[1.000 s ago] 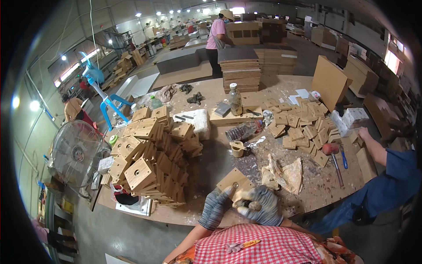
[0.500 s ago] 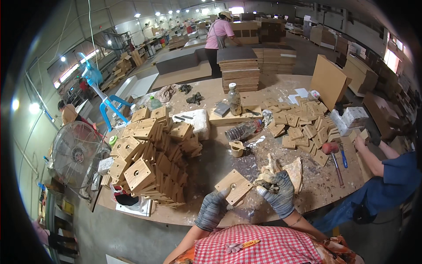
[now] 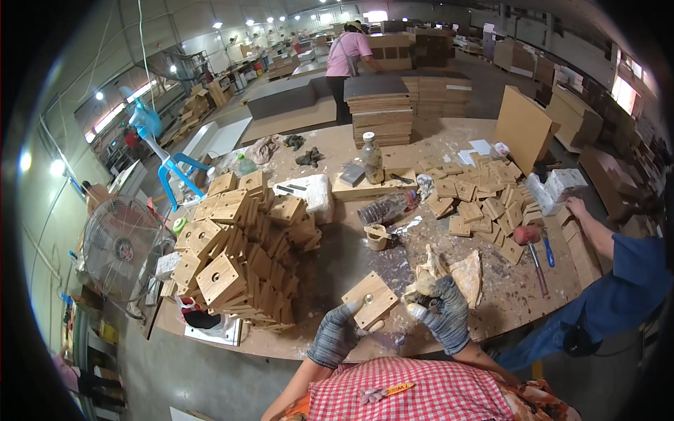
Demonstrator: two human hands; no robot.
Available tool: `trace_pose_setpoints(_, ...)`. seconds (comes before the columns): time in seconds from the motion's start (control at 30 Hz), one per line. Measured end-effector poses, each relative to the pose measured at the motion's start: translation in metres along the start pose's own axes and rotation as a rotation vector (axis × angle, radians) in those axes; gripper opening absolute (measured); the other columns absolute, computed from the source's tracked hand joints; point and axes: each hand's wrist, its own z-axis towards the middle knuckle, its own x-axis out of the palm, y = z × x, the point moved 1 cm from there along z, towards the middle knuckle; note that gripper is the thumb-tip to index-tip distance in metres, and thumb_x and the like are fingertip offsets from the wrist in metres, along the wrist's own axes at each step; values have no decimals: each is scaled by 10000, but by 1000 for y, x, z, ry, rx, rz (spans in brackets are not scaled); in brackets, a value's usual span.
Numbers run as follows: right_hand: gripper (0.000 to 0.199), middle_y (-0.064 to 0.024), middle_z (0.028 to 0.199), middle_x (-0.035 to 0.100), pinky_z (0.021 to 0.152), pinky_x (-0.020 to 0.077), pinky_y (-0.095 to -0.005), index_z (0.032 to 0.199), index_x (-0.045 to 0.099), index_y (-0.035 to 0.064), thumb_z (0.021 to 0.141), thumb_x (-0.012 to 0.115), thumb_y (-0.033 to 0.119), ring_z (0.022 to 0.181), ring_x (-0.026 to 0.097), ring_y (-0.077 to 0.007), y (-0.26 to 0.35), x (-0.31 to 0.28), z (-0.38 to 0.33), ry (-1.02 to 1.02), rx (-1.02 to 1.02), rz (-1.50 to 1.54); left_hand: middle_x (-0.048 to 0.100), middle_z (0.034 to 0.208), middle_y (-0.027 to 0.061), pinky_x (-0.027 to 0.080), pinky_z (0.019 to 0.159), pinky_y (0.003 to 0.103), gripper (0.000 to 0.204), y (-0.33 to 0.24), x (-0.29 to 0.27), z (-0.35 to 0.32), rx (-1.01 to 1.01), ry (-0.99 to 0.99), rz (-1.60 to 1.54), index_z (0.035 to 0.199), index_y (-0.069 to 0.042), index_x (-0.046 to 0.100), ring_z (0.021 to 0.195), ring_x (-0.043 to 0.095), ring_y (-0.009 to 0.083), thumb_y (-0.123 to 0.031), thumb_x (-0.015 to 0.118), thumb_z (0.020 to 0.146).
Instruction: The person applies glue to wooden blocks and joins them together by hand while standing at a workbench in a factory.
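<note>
My left hand (image 3: 335, 338), in a grey striped knit glove, grips a square light-wood block (image 3: 376, 304) by its left and lower edges. The block has a round hole in the middle and smaller holes near its corners. Just right of it, my gloved right hand (image 3: 448, 321) is closed round a crumpled, stained piece of cloth (image 3: 424, 286), apart from the block. Part of this wad is hidden by the fingers. Behind the right hand lies a pale, stained rag (image 3: 466, 275) on the worktable (image 3: 323, 274).
A tall heap of similar blocks (image 3: 235, 259) stands on the left, beside a fan (image 3: 123, 242). More blocks (image 3: 484, 203) lie at the right, near a red-headed mallet (image 3: 531, 245). A small tub (image 3: 378, 237) and plastic bottle (image 3: 382, 209) sit ahead. A co-worker's arm (image 3: 597, 228) reaches in at right.
My right hand has turned slightly, and the cloth in its fingers shows more plainly. The block in my left hand has barely moved. The co-worker's hand at right has shifted.
</note>
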Motion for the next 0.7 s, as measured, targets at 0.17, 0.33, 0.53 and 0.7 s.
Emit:
trace_pose_setpoints(0.17,333,-36,868,618,684,495,-243,951,559,8,704,777,63,739,582,-92,-18,10,0,177,87,-243,607,1143,161,591,754,363,478,4,-19,5,20,-25,-41,1247,40,491,983,643,270,-207,640,866)
trace_pose_setpoints(0.33,309,-12,856,615,722,508,-215,1062,617,2,778,723,62,783,572,-74,-89,-19,-18,182,391,47,664,996,29,556,649,269,346,34,-91,56,14,-149,558,1192,-48,588,802,641,131,-220,630,895)
trace_pose_setpoints(0.53,319,-49,1026,624,794,549,-282,1164,576,18,875,644,135,893,623,-141,-118,-16,-29,238,699,286,668,888,59,553,585,282,430,93,-172,84,-49,-241,762,1123,-55,634,715,629,141,-328,729,805)
trace_pose_setpoints(0.7,353,-65,1105,605,825,565,-333,1240,535,38,917,589,170,967,621,-177,-164,-18,-39,177,863,488,599,1123,253,490,866,404,692,103,-188,92,416,-472,1880,1222,1,548,972,615,340,-436,742,721)
